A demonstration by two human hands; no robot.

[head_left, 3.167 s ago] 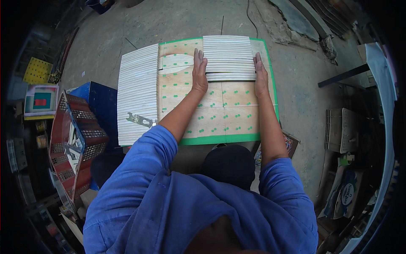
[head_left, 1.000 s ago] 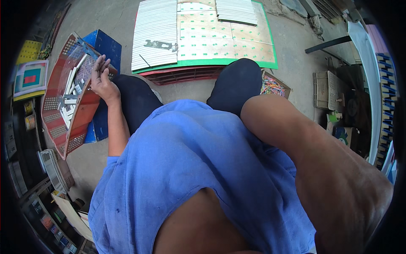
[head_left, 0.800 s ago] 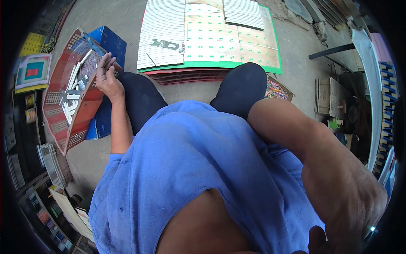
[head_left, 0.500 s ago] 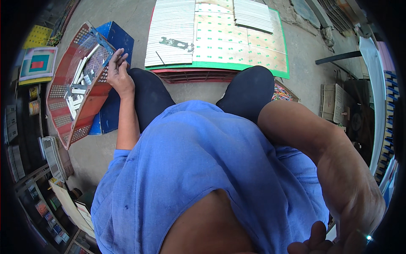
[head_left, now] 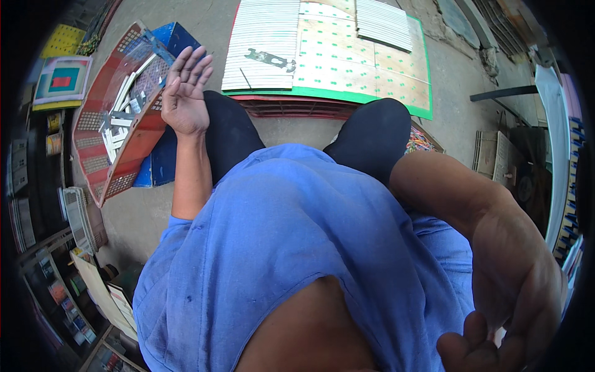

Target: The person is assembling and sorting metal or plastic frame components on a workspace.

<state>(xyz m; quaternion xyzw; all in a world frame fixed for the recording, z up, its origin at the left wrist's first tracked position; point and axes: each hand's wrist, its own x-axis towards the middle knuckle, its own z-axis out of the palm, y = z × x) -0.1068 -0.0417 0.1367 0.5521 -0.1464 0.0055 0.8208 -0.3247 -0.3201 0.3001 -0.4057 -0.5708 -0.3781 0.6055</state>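
My left hand [head_left: 187, 98] is raised palm up over my left knee, its fingers spread and nothing in it. It is nearest the rim of a tilted red plastic basket [head_left: 99, 162], which holds white and grey strips [head_left: 118, 127]. My right hand [head_left: 496, 310] is bent up close at the lower right. Some of its fingers curl, but the picture's edge cuts off the rest. In front of my knees lies a green-edged board [head_left: 334, 65] with green marks. White striped panels [head_left: 263, 28] rest on it, bearing a flat grey metal tool [head_left: 269, 60] and a thin dark stick [head_left: 246, 79].
A blue box [head_left: 145, 172] stands under the basket. The board rests on a red crate [head_left: 291, 108]. By my right knee is a box of colourful thin pieces [head_left: 418, 141]. Shelves [head_left: 62, 304] line the left, and a dark bar [head_left: 503, 88] juts in at right.
My left hand has turned its palm up, spread its fingers and lifted slightly away from the basket's rim. My right hand shifts a little, staying close at the lower right. The view has moved slightly.
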